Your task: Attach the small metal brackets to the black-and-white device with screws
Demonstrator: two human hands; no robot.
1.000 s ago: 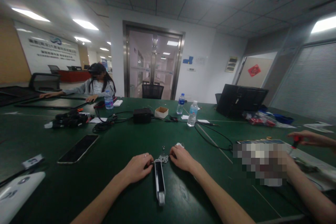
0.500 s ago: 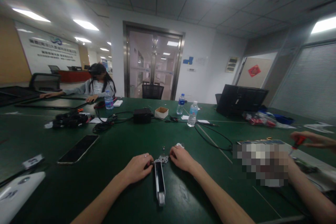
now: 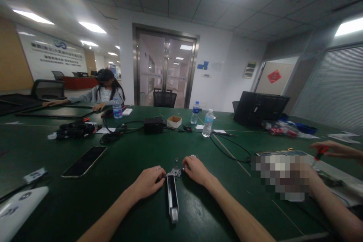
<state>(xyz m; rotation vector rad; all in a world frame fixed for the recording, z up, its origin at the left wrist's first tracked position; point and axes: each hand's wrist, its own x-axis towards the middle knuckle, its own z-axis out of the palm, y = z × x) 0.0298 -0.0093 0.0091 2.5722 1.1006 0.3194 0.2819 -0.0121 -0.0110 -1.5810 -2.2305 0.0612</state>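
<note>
A long, narrow white housing (image 3: 172,196) with a dark hollow inside lies on the green table, its near end pointing toward me. My left hand (image 3: 149,182) rests at its upper left edge, fingers curled together; a small dark bit shows at the fingertips, too small to name. Just past the far end of the housing sit several small metal parts (image 3: 176,172). On their right, my right hand (image 3: 196,170) lies with its fingers bent and closed at the tips, and what it pinches, if anything, is hidden. Behind its knuckles a small white piece (image 3: 194,155) partly shows.
A phone (image 3: 84,162) lies at left. Farther back are a black adapter box (image 3: 153,125), a small open carton (image 3: 174,121), water bottles (image 3: 208,124) and cables. At right, a co-worker's hand holds a red screwdriver (image 3: 321,152). Another person sits across the table at left.
My right hand has shifted very slightly, covering more of the white piece behind it. My left hand and the housing have stayed put. The co-worker's screwdriver has moved a little left.
</note>
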